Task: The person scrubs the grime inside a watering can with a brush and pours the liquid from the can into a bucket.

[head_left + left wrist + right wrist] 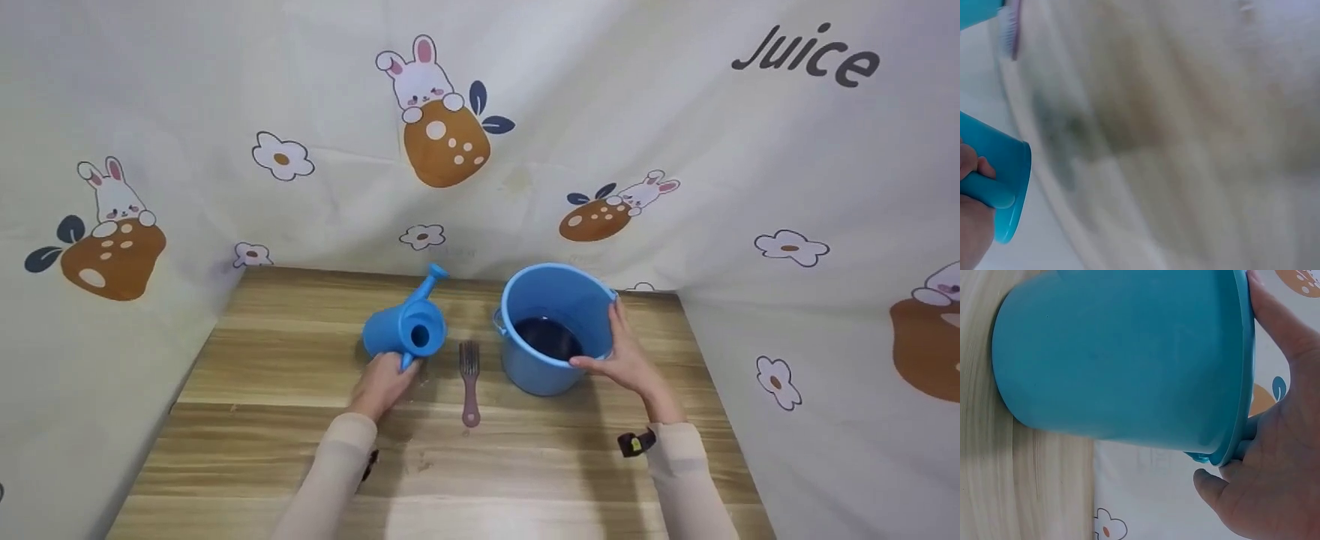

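Observation:
My left hand (382,384) grips the handle of a blue watering can (384,330), its spout pointing up and to the right in the head view. In the left wrist view, fingers (967,160) wrap that handle beside the can's blue wall (994,143). My right hand (626,360) holds the rim of a blue bucket (541,375) at its right side, thumb toward me and the other fingers farther along. Something dark covers the bucket's inside bottom. In the right wrist view, the bucket (1117,354) stands on the table, and the hand (1280,455) reaches over its rim.
A brush (470,390) with a mauve handle and dark bristles lies on the wooden table (495,480) between the can and the bucket. Small wet-looking spots mark the wood. Printed cloth (330,210) hangs behind the table and along both sides.

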Motion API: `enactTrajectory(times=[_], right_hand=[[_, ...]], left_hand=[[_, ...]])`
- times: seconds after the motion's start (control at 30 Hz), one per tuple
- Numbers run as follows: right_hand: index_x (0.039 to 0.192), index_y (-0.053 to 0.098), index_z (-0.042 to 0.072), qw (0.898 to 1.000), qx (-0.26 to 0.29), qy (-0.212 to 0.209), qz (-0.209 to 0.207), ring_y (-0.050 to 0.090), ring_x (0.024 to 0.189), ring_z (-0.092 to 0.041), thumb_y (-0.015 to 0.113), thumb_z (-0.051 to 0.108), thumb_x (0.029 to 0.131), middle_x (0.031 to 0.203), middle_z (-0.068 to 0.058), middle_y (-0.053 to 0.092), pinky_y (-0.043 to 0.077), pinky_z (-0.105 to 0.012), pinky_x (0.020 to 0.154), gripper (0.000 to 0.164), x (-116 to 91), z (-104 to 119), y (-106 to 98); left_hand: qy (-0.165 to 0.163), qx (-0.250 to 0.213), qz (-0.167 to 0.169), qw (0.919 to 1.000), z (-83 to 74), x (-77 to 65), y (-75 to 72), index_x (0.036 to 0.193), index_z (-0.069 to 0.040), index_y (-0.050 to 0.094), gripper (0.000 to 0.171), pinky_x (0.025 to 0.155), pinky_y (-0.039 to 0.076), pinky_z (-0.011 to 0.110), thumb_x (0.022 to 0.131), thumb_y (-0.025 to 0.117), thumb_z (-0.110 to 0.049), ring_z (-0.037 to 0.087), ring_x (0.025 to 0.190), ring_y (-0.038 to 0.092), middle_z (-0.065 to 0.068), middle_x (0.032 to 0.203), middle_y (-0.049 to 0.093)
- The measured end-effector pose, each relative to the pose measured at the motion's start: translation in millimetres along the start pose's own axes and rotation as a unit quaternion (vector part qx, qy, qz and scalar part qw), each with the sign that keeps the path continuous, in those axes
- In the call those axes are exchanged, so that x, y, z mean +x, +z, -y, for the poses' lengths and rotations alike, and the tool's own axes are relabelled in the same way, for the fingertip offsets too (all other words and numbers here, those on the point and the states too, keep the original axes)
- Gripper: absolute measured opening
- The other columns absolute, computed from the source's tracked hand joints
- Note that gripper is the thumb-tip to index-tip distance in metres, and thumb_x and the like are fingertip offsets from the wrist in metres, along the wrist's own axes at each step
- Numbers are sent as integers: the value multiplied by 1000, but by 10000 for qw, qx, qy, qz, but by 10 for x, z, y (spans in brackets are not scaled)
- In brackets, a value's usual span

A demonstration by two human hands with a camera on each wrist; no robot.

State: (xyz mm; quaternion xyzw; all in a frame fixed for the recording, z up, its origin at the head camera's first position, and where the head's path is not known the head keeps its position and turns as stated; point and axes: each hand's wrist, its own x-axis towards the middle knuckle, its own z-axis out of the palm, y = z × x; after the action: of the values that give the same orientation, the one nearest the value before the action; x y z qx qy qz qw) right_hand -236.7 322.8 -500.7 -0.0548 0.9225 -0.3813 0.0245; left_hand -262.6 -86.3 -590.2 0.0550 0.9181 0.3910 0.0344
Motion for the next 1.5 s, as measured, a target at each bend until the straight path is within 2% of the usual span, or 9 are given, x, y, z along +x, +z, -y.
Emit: enactTrajectory(times=[0.17, 0.43, 0.57, 0.67, 0.77, 1.07, 1.23, 1.4, 1.5], right_hand=[[159, -3, 7, 9995, 242, 217, -2, -4, 154, -44, 82, 41, 78, 166, -13, -17, 11, -69, 117, 122, 11, -22, 0], [158, -5, 7, 9993, 327, 186, 49, -7, 153, -44, 83, 40, 78, 165, -14, -19, 10, -68, 118, 123, 17, -23, 17], [157, -2, 0, 9995, 329, 39, 9, -7, 153, -44, 83, 38, 77, 165, -18, -18, 10, -66, 118, 123, 8, -29, 29], [156, -1, -2, 9994, 354, -5, -12, -7, 153, -44, 83, 37, 77, 165, -19, -17, 11, -66, 119, 123, 7, -31, 37], [156, -1, -2, 9992, 388, -19, -46, -7, 153, -45, 84, 36, 77, 165, -20, -17, 11, -66, 119, 123, 8, -29, 28], [157, -1, -1, 9992, 400, 0, -77, -6, 153, -45, 84, 37, 77, 165, -19, -17, 11, -65, 119, 123, 9, -33, 21], [158, -2, 3, 9991, 393, 43, -139, -4, 153, -45, 84, 37, 76, 165, -17, -17, 12, -66, 118, 124, 12, -45, 21], [159, -4, 8, 9991, 375, 178, -111, -5, 153, -44, 84, 40, 76, 165, -14, -19, 13, -67, 118, 125, 4, -35, 22], [158, -4, 5, 9992, 348, 152, -92, -5, 153, -45, 84, 40, 77, 165, -17, -17, 13, -67, 118, 125, 2, -23, 17]], left_hand=[[677, 276, -361, 9967, -249, 101, -223, 54, -19, 30, 51, 50, 27, 26, 95, 58, -30, 11, 50, 30, -7, 51, 27], [1121, 585, -492, 9908, -690, 200, -462, 56, -17, 33, 49, 50, 29, 27, 97, 57, -31, 12, 49, 31, -6, 53, 29], [1691, 1067, -770, 9768, -910, 253, -501, 56, -16, 31, 50, 53, 29, 30, 96, 58, -28, 14, 52, 30, -6, 54, 26], [2058, 1404, -945, 9639, -1091, 304, -533, 57, -15, 30, 49, 57, 39, 38, 95, 59, -27, 18, 57, 34, -4, 56, 25], [2334, 1673, -1008, 9526, -1287, 359, -565, 57, -14, 32, 48, 68, 47, 47, 95, 58, -27, 23, 63, 40, -3, 57, 27], [2820, 2448, -734, 9248, -1798, 506, -629, 61, -11, 37, 45, 78, 48, 45, 96, 59, -27, 26, 68, 46, 0, 59, 30], [3044, 2762, -714, 9089, -1976, 568, -629, 63, -8, 46, 40, 79, 50, 43, 97, 59, -26, 27, 70, 52, 2, 60, 35], [3161, 2935, -681, 8996, -2064, 592, -606, 66, -6, 55, 41, 82, 51, 41, 98, 57, -30, 26, 73, 55, 3, 60, 39], [3258, 2968, -721, 8947, -2074, 593, -583, 66, -6, 57, 41, 82, 52, 42, 98, 58, -31, 27, 73, 57, 3, 60, 40]])
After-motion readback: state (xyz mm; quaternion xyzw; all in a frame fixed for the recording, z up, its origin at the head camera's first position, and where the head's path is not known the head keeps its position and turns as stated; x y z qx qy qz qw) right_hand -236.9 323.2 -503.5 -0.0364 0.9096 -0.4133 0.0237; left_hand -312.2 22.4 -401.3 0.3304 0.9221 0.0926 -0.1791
